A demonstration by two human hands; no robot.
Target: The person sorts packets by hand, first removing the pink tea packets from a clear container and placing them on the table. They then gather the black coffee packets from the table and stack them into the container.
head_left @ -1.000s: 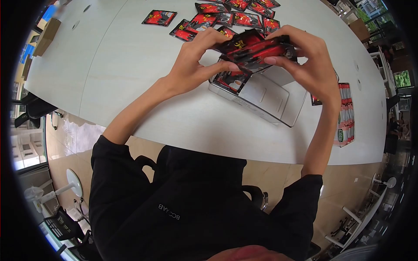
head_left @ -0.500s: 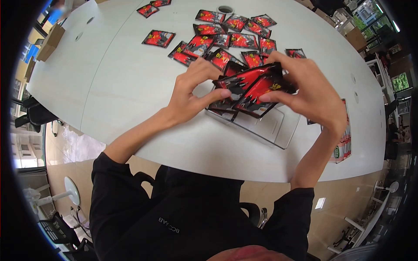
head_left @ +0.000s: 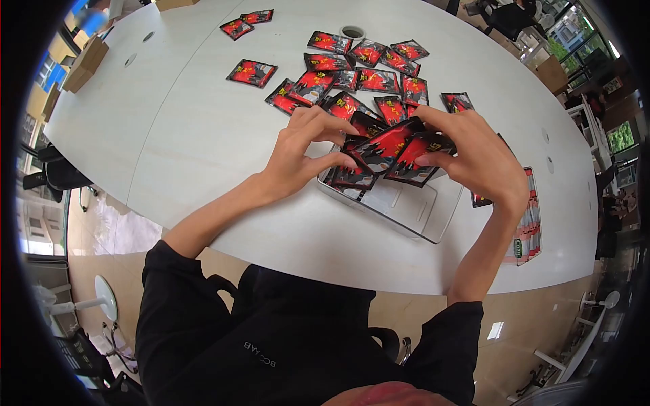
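Left hand and right hand each have the grip clamped on packets over the box, which could snag them if their loose fanning spreads.

Held sachets: a tight, steeply tilted bunch one second ago; now fanned apart, printed faces turned more to view, and lower against the metal box. Left hand and right hand: lowered with them. Worktop: more of the far side shown; since the first picture, two overlapping sachets and a round hole have entered view.
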